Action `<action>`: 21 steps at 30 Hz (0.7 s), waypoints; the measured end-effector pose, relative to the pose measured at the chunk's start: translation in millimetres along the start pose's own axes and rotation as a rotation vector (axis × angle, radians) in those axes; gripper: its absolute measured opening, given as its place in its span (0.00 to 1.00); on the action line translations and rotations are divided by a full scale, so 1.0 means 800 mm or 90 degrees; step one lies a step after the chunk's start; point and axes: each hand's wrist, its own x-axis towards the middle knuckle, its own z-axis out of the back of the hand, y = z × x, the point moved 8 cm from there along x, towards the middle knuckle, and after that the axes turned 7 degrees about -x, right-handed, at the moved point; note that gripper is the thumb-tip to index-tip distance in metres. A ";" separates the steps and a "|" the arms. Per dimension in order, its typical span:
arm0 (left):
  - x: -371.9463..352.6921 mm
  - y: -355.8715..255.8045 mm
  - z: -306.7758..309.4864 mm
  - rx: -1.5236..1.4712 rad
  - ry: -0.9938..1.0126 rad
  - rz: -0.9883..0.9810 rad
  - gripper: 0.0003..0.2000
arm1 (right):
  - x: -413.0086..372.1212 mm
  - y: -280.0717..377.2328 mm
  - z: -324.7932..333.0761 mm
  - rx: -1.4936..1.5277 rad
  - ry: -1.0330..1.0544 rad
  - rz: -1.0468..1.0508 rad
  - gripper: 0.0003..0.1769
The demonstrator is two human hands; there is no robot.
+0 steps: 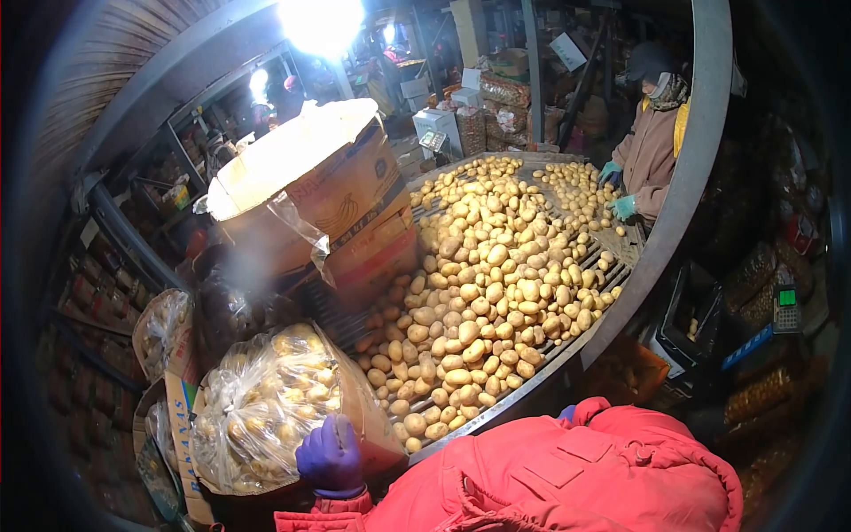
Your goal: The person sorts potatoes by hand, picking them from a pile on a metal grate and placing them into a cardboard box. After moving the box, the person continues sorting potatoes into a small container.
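Observation:
My left hand (330,457), in a purple glove, is closed at the near right corner of an open cardboard box (362,403). Inside the box lies a clear plastic bag (266,399) full of potatoes, its top gathered. Only a sliver of my right hand (567,412) shows, also purple, beyond the red sleeve; its fingers are hidden. Loose potatoes (483,293) cover the slatted, metal-edged table in front of me.
Stacked cardboard boxes (328,195) stand on the table's left side. Across it, a co-worker (651,151) in green gloves has both hands at the potatoes. A metal bar (687,186) curves along the right. Dark crates (687,319) and a scale display (786,306) are beyond.

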 end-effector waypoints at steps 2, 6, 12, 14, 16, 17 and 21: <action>0.001 -0.001 0.001 -0.004 -0.010 -0.004 0.08 | 0.000 0.000 0.000 0.004 0.000 0.000 0.21; -0.001 0.002 -0.001 -0.001 -0.007 -0.001 0.08 | 0.002 -0.002 0.000 0.012 0.002 0.001 0.20; -0.001 0.000 -0.001 -0.005 -0.005 0.001 0.08 | 0.003 -0.003 -0.001 0.020 0.005 -0.001 0.20; -0.001 0.001 -0.001 -0.006 0.000 0.002 0.08 | 0.002 -0.003 -0.001 0.024 0.005 -0.001 0.19; -0.001 0.000 -0.001 -0.015 0.002 0.000 0.08 | 0.002 -0.002 -0.001 0.028 0.006 -0.001 0.19; -0.001 0.000 -0.001 -0.019 0.004 0.000 0.08 | 0.001 -0.002 -0.001 0.029 0.007 -0.001 0.19; 0.000 -0.001 0.000 -0.021 0.001 -0.003 0.08 | 0.000 -0.002 -0.002 0.035 0.006 0.000 0.19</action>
